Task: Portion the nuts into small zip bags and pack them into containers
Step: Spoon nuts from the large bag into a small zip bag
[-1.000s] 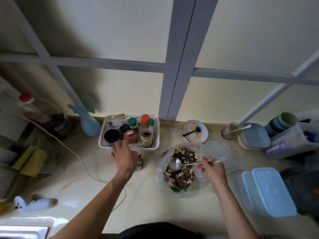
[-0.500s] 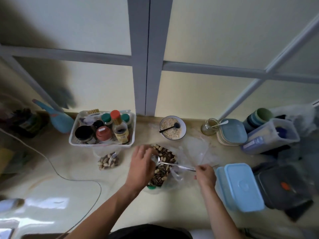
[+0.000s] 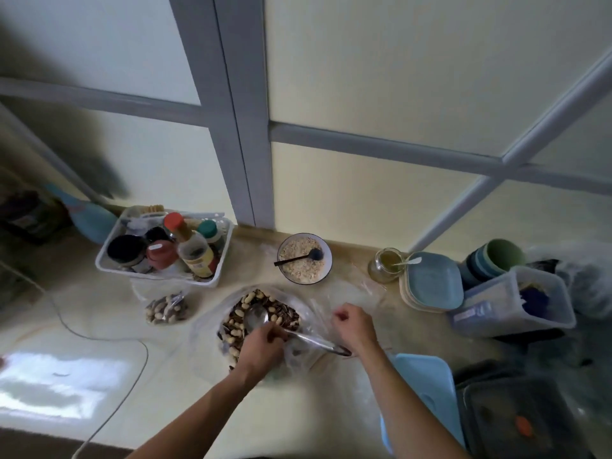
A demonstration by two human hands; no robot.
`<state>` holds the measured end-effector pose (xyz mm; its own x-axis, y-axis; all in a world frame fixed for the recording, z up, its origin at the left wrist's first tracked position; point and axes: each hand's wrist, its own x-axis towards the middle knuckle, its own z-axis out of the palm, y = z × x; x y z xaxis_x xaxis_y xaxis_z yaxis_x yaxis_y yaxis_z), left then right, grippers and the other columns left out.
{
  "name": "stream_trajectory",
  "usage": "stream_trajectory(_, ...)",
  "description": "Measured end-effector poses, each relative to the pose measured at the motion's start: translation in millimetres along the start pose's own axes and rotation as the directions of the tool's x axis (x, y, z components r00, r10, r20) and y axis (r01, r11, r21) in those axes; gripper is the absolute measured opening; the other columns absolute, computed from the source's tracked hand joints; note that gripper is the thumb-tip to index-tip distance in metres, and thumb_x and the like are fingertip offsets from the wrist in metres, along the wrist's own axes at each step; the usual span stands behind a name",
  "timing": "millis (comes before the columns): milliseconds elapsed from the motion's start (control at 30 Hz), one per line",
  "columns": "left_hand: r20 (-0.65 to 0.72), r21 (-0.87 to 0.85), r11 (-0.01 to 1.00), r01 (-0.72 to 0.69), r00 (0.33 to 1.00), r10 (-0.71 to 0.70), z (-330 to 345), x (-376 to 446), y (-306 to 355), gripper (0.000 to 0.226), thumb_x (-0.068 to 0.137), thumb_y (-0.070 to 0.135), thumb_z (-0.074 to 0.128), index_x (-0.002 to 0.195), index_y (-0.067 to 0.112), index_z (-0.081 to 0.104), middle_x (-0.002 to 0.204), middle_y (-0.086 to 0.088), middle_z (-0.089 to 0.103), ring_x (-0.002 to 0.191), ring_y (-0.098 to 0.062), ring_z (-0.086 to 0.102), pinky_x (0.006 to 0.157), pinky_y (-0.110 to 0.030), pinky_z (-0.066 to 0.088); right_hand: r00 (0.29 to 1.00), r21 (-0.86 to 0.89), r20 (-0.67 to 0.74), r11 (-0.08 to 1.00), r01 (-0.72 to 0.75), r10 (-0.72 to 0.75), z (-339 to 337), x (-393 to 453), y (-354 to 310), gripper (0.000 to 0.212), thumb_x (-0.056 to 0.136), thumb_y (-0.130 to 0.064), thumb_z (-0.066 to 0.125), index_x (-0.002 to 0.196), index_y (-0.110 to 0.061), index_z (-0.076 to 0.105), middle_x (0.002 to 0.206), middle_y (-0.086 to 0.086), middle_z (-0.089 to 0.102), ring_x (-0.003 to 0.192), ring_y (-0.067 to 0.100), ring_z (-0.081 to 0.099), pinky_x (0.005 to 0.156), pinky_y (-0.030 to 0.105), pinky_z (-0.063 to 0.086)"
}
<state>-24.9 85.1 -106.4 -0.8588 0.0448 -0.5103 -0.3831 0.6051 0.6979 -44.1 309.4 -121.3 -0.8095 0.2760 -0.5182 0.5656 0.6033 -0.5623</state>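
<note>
In the lower middle of the frame, the left hand (image 3: 260, 351) is curling over the metal spoon (image 3: 265, 321) where its handle leaves the bowl, fingers bent round it. The spoon's bowl is lying on the mixed nuts (image 3: 261, 309) inside the large clear plastic bag (image 3: 205, 329). The right hand (image 3: 354, 327) is sitting just right of the bag with fingers curled; whether it is pinching the bag's film or the handle's end I cannot tell. One filled zip bag (image 3: 166, 309) is lying left of centre, below the white condiment basket (image 3: 212, 279). The scooping step seems to be in hand; next, an empty small bag needs to be opened.
</note>
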Motion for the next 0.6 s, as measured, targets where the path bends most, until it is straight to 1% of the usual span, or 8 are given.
stream_trajectory(67, -0.055, -0.007, 1.0, 0.021, 0.998, -0.021, 0.9, -1.8, -1.1, 0.029, 0.082, 0.001, 0.055, 0.079, 0.026, 0.069, 0.074, 0.007, 0.071, 0.066, -0.006, 0.064, 0.06, -0.019, 0.049, 0.989, -0.003, 0.131, 0.998, 0.065, -0.064, 6.7, 6.3, -4.7, 0.017, 0.092, -0.026, 0.068, 0.106, -0.02, 0.077, 0.102, -0.004, 0.075, 0.093, 0.012, 0.068, 0.079, 0.022, 0.05)
stream_trajectory(100, -0.07, -0.008, 1.0, 0.026, 0.997, -0.027, 1.6, -3.0, -2.2, 0.031, 0.082, 0.0, 0.055, 0.08, 0.027, 0.07, 0.076, 0.007, 0.072, 0.07, -0.006, 0.065, 0.063, -0.02, 0.051, 0.986, -0.029, 0.144, 0.996, 0.086, -0.081, 10.2, 8.9, -5.6, 0.017, 0.092, -0.025, 0.068, 0.104, -0.019, 0.078, 0.1, -0.003, 0.076, 0.09, 0.013, 0.069, 0.079, 0.024, 0.052)
stream_trajectory(200, -0.098, -0.051, 0.997, 0.063, 0.993, -0.068, 2.7, -7.6, -6.5, 0.031, 0.081, 0.0, 0.055, 0.079, 0.027, 0.069, 0.076, 0.007, 0.072, 0.073, -0.01, 0.067, 0.069, -0.029, 0.055, 0.992, -0.059, 0.068, 0.992, 0.108, -0.104, 18.2, 12.6, -5.9, 0.014, 0.092, -0.02, 0.064, 0.09, -0.016, 0.078, 0.087, 0.0, 0.075, 0.08, 0.018, 0.068, 0.072, 0.032, 0.056)
stream_trajectory(300, -0.127, -0.09, 0.994, 0.063, 0.989, -0.074, 2.0, -10.2, -8.1, 0.03, 0.08, 0.0, 0.055, 0.077, 0.027, 0.069, 0.073, 0.007, 0.072, 0.069, -0.013, 0.067, 0.069, -0.034, 0.055, 0.989, 0.03, 0.048, 0.99, 0.139, -0.14, 18.6, 9.5, -9.2, 0.018, 0.095, -0.026, 0.059, 0.087, -0.015, 0.071, 0.084, -0.001, 0.071, 0.078, 0.016, 0.065, 0.064, 0.029, 0.049)
stream_trajectory(400, -0.136, -0.097, 0.995, 0.04, 0.989, -0.053, 1.1, -13.4, -5.2, 0.03, 0.081, 0.0, 0.055, 0.077, 0.026, 0.069, 0.071, 0.007, 0.071, 0.065, -0.013, 0.066, 0.065, -0.033, 0.054, 0.974, -0.005, 0.071, 0.976, 0.216, -0.215, 18.9, 2.2, -7.3, 0.019, 0.094, -0.027, 0.063, 0.089, -0.013, 0.074, 0.084, 0.001, 0.073, 0.079, 0.018, 0.068, 0.069, 0.03, 0.053)
stream_trajectory(500, -0.125, -0.094, 0.996, -0.002, 0.992, -0.01, -2.1, -17.0, 2.7, 0.031, 0.084, 0.001, 0.055, 0.078, 0.027, 0.069, 0.072, 0.005, 0.071, 0.061, -0.006, 0.063, 0.059, -0.026, 0.051, 0.985, 0.015, -0.057, 0.986, 0.167, -0.165, 16.5, -7.9, -4.1, 0.019, 0.093, -0.017, 0.062, 0.08, -0.005, 0.071, 0.079, 0.006, 0.072, 0.078, 0.024, 0.068, 0.062, 0.028, 0.047)
stream_trajectory(567, -0.113, -0.101, 0.994, -0.039, 0.993, 0.027, -4.9, -19.2, 9.1, 0.031, 0.087, -0.001, 0.054, 0.081, 0.025, 0.07, 0.074, 0.0, 0.072, 0.058, -0.003, 0.061, 0.056, -0.018, 0.047, 0.975, 0.084, -0.188, 0.988, 0.132, -0.115, 10.9, -13.6, -4.3, 0.017, 0.094, -0.015, 0.06, 0.081, -0.008, 0.069, 0.081, 0.004, 0.071, 0.079, 0.023, 0.066, 0.059, 0.022, 0.043)
stream_trajectory(600, -0.105, -0.105, 0.993, -0.055, 0.994, 0.044, -6.7, -20.1, 10.8, 0.031, 0.087, -0.002, 0.053, 0.081, 0.023, 0.069, 0.074, -0.001, 0.072, 0.057, -0.003, 0.06, 0.056, -0.018, 0.047, 0.972, 0.098, -0.204, 0.985, 0.142, -0.12, 8.8, -15.7, -5.5, 0.015, 0.094, -0.016, 0.06, 0.083, -0.012, 0.069, 0.084, 0.001, 0.071, 0.079, 0.02, 0.065, 0.059, 0.017, 0.041)
